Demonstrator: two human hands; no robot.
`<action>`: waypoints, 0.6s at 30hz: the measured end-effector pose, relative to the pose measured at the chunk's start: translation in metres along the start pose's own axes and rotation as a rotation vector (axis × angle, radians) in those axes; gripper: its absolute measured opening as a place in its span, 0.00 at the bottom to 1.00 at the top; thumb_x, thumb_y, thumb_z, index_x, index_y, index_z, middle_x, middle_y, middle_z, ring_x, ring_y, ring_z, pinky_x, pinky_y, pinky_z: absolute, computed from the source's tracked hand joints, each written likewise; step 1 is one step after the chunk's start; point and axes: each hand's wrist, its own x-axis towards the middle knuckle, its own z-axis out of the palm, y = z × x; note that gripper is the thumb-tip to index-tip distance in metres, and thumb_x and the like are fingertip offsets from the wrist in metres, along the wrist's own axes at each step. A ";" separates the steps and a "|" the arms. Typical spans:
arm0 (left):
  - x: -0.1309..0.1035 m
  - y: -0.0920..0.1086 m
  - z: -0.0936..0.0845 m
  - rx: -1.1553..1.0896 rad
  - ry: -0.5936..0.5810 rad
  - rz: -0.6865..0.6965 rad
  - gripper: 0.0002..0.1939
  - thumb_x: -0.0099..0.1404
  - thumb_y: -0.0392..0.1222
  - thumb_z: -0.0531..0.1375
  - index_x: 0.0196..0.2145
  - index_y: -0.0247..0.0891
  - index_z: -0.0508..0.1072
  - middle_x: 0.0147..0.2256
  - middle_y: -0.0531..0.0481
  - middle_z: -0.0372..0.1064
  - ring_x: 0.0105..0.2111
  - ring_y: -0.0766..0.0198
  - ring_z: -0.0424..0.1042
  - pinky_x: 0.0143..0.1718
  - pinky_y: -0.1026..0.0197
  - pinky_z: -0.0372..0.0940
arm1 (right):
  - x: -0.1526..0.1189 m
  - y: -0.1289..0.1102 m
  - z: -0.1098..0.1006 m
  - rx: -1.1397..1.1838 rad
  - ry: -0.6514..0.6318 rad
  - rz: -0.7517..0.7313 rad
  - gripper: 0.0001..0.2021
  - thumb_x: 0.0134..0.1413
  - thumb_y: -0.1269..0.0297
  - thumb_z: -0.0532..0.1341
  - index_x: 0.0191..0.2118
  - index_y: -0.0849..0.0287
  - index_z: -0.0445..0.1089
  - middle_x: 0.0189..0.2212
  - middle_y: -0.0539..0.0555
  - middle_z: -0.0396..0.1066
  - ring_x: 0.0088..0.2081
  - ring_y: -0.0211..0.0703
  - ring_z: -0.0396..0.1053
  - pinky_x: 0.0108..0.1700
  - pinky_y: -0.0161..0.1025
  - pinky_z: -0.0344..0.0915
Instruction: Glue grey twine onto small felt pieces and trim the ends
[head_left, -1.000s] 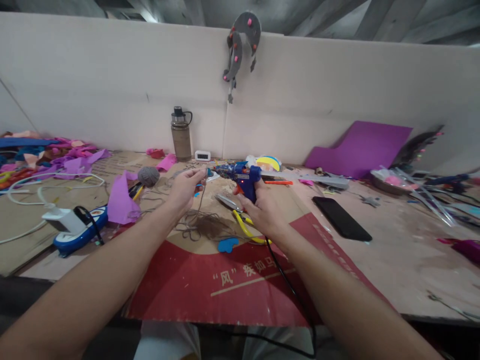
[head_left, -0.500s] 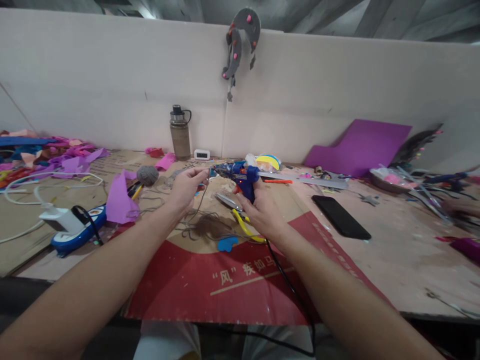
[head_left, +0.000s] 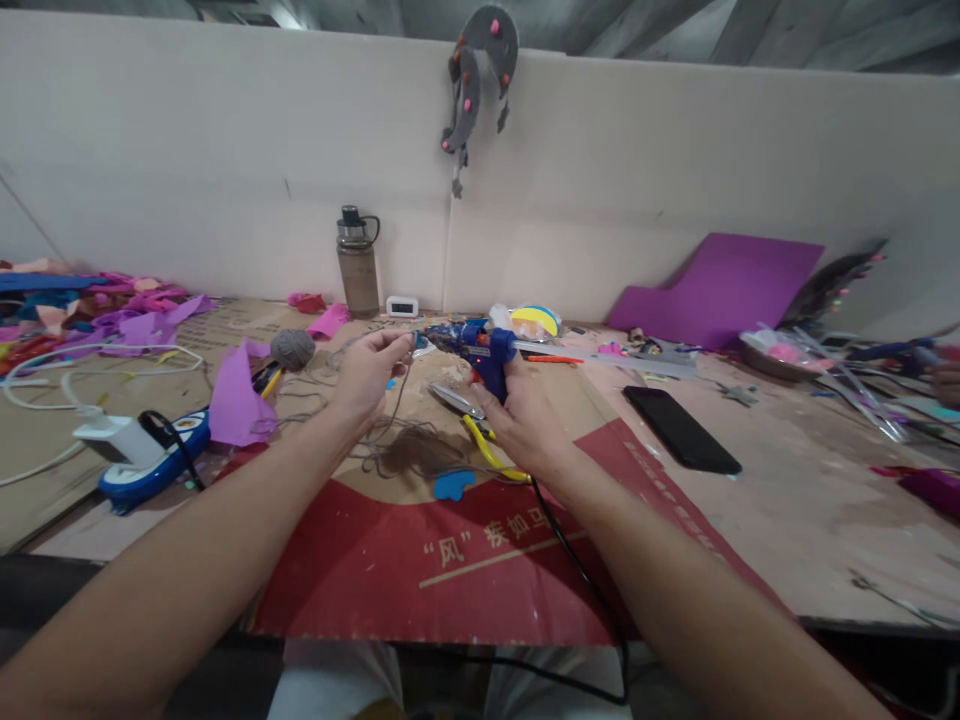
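My right hand (head_left: pixel 521 415) is wrapped round the handle of a blue glue gun (head_left: pixel 487 355), whose nozzle points left. My left hand (head_left: pixel 371 375) pinches a grey cord (head_left: pixel 403 385) close to the nozzle; a small blue piece shows at its fingertips. The cord trails down into a loose grey tangle (head_left: pixel 412 447) on the cardboard (head_left: pixel 360 590). Below the glue gun lie scissors (head_left: pixel 454 400) and yellow-handled pliers (head_left: pixel 491 452), partly behind my right hand. A blue cloud-like piece (head_left: pixel 454 486) rests on the cardboard's red edge.
A bottle (head_left: pixel 358 270) and small clock (head_left: pixel 403 307) stand by the back wall. On the left are a grey yarn ball (head_left: pixel 292 349), a power strip (head_left: pixel 161 465) and felt scraps (head_left: pixel 142 325). A phone (head_left: pixel 681 430) lies right; another person's hand (head_left: pixel 946 382) shows at the edge.
The nozzle and my left fingertips are slightly farther apart. The other person's hand at the far right has moved up. The view has shifted a little.
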 end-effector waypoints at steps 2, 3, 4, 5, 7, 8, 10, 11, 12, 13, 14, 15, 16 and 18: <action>0.000 0.000 0.000 0.001 0.013 0.011 0.13 0.47 0.46 0.68 0.25 0.35 0.72 0.22 0.54 0.65 0.21 0.72 0.60 0.24 0.67 0.54 | 0.000 0.000 0.000 -0.007 -0.001 0.001 0.16 0.58 0.63 0.53 0.51 0.59 0.62 0.38 0.60 0.70 0.38 0.52 0.67 0.43 0.50 0.64; 0.000 0.001 0.000 0.002 0.016 0.013 0.12 0.47 0.46 0.68 0.25 0.35 0.72 0.22 0.54 0.65 0.21 0.72 0.60 0.24 0.67 0.54 | 0.000 0.000 0.000 -0.007 -0.001 0.000 0.15 0.58 0.63 0.53 0.50 0.59 0.62 0.37 0.60 0.70 0.38 0.52 0.67 0.43 0.50 0.64; 0.000 0.001 0.000 0.003 0.015 0.012 0.12 0.47 0.45 0.68 0.25 0.35 0.72 0.22 0.54 0.64 0.21 0.72 0.60 0.24 0.67 0.54 | 0.000 0.000 0.000 -0.006 -0.001 -0.002 0.15 0.58 0.63 0.53 0.50 0.59 0.62 0.37 0.60 0.70 0.38 0.52 0.67 0.43 0.50 0.64; 0.000 0.001 0.000 0.005 0.010 0.008 0.12 0.47 0.46 0.68 0.25 0.35 0.72 0.21 0.54 0.64 0.21 0.72 0.60 0.24 0.67 0.54 | -0.001 0.000 0.000 -0.005 0.000 -0.003 0.15 0.58 0.63 0.53 0.50 0.59 0.62 0.38 0.60 0.70 0.38 0.52 0.67 0.43 0.50 0.64; -0.001 0.001 0.001 0.009 -0.002 -0.008 0.12 0.47 0.46 0.68 0.24 0.35 0.72 0.21 0.55 0.63 0.21 0.72 0.60 0.24 0.66 0.54 | -0.001 0.000 0.001 0.002 -0.001 -0.007 0.15 0.58 0.62 0.53 0.50 0.59 0.62 0.38 0.60 0.70 0.39 0.52 0.67 0.44 0.51 0.64; -0.001 0.002 0.001 0.013 -0.004 -0.016 0.12 0.47 0.45 0.67 0.24 0.35 0.71 0.21 0.55 0.63 0.21 0.72 0.60 0.24 0.66 0.54 | -0.001 -0.001 0.001 0.006 -0.004 -0.008 0.15 0.58 0.62 0.52 0.50 0.59 0.62 0.39 0.60 0.70 0.39 0.52 0.68 0.44 0.51 0.64; -0.002 0.002 0.002 0.025 -0.002 -0.024 0.12 0.48 0.45 0.67 0.23 0.35 0.71 0.21 0.54 0.63 0.21 0.72 0.60 0.24 0.66 0.55 | -0.001 -0.001 0.001 0.011 -0.008 -0.004 0.15 0.58 0.62 0.52 0.50 0.59 0.62 0.39 0.61 0.71 0.39 0.53 0.68 0.44 0.51 0.64; -0.002 0.002 0.001 0.031 -0.002 -0.024 0.11 0.48 0.45 0.67 0.23 0.35 0.71 0.21 0.54 0.63 0.21 0.72 0.60 0.24 0.66 0.55 | -0.001 -0.001 0.001 0.012 -0.009 -0.002 0.15 0.59 0.62 0.52 0.50 0.60 0.62 0.40 0.61 0.71 0.39 0.53 0.68 0.44 0.51 0.65; -0.002 0.001 0.001 0.033 -0.003 -0.020 0.11 0.48 0.45 0.67 0.23 0.35 0.71 0.21 0.54 0.63 0.21 0.72 0.60 0.24 0.66 0.55 | -0.001 -0.001 0.001 0.011 -0.011 0.001 0.15 0.59 0.62 0.52 0.50 0.60 0.62 0.40 0.61 0.71 0.40 0.53 0.68 0.44 0.51 0.65; -0.001 0.001 0.001 0.032 -0.008 -0.016 0.11 0.48 0.45 0.67 0.23 0.35 0.71 0.21 0.54 0.63 0.21 0.72 0.60 0.25 0.66 0.54 | -0.001 -0.002 0.001 0.010 -0.012 0.004 0.16 0.59 0.62 0.53 0.51 0.60 0.61 0.41 0.62 0.71 0.41 0.53 0.68 0.45 0.52 0.64; -0.001 0.001 0.000 0.030 -0.014 -0.011 0.11 0.48 0.45 0.67 0.23 0.35 0.71 0.20 0.54 0.63 0.21 0.71 0.60 0.24 0.66 0.54 | -0.001 -0.002 0.001 0.009 -0.012 0.009 0.16 0.59 0.62 0.53 0.52 0.60 0.61 0.41 0.62 0.71 0.41 0.53 0.68 0.46 0.52 0.64; -0.001 0.001 0.000 0.029 -0.019 -0.006 0.12 0.49 0.45 0.67 0.23 0.35 0.71 0.20 0.54 0.63 0.21 0.71 0.60 0.24 0.66 0.54 | -0.001 -0.002 0.001 0.010 -0.013 0.014 0.17 0.59 0.62 0.53 0.52 0.60 0.61 0.42 0.62 0.71 0.42 0.53 0.68 0.48 0.53 0.64; 0.000 0.001 0.000 0.026 -0.024 -0.002 0.12 0.48 0.46 0.67 0.23 0.35 0.71 0.20 0.54 0.63 0.21 0.71 0.60 0.24 0.66 0.53 | -0.001 -0.002 0.001 0.011 -0.012 0.019 0.17 0.59 0.63 0.53 0.53 0.60 0.60 0.42 0.62 0.71 0.43 0.53 0.68 0.49 0.53 0.64; 0.000 0.001 0.000 0.023 -0.025 0.004 0.12 0.48 0.46 0.67 0.23 0.36 0.71 0.20 0.54 0.63 0.21 0.71 0.59 0.24 0.66 0.53 | -0.001 -0.002 0.002 0.013 -0.004 0.024 0.18 0.58 0.63 0.53 0.54 0.60 0.60 0.43 0.62 0.71 0.44 0.54 0.68 0.50 0.54 0.63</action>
